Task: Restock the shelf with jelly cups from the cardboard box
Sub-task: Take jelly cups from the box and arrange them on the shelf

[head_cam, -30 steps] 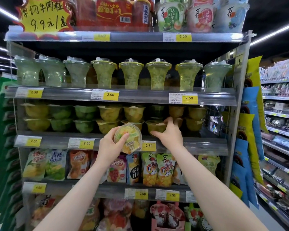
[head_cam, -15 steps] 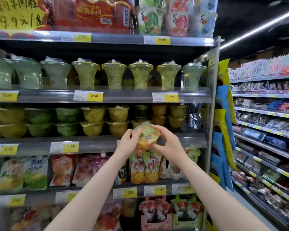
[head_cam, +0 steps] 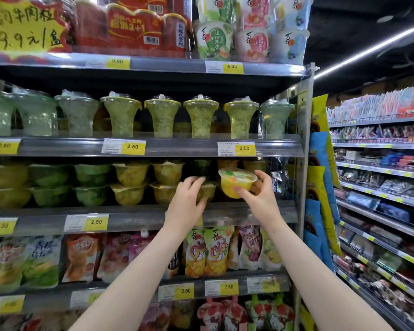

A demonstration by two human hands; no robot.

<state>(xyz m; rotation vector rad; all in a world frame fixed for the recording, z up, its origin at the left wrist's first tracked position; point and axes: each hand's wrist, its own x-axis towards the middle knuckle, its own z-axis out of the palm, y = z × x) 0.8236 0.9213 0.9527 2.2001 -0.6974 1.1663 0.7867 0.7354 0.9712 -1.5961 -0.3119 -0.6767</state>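
Nearest, two bare forearms reach up from the lower edge toward the third shelf (head_cam: 134, 212).

Right hand (head_cam: 261, 199): holds one yellow jelly cup (head_cam: 237, 183) upright, thumb across the front of the bowl and fingers behind the rim, lid up; apparently carried level so it can go into the gap at the right end of the row.

Left hand (head_cam: 187, 201): fingers spread and relaxed over a shelved cup (head_cam: 207, 189) on the lower layer, gripping nothing that can be made out; probably steadying or nudging it to make room.

Third shelf: jelly cups stacked two high, lids up, grouped by colour, yellow at far left, then green, then yellow-green. About seven front columns are countable; the right end is partly hidden by the hands.

Shelf above: eight tall flared cups (head_cam: 201, 118) in one row.

Shelf below: upright pouches (head_cam: 208, 252), count unclear through blur.

Cardboard box: not in view.
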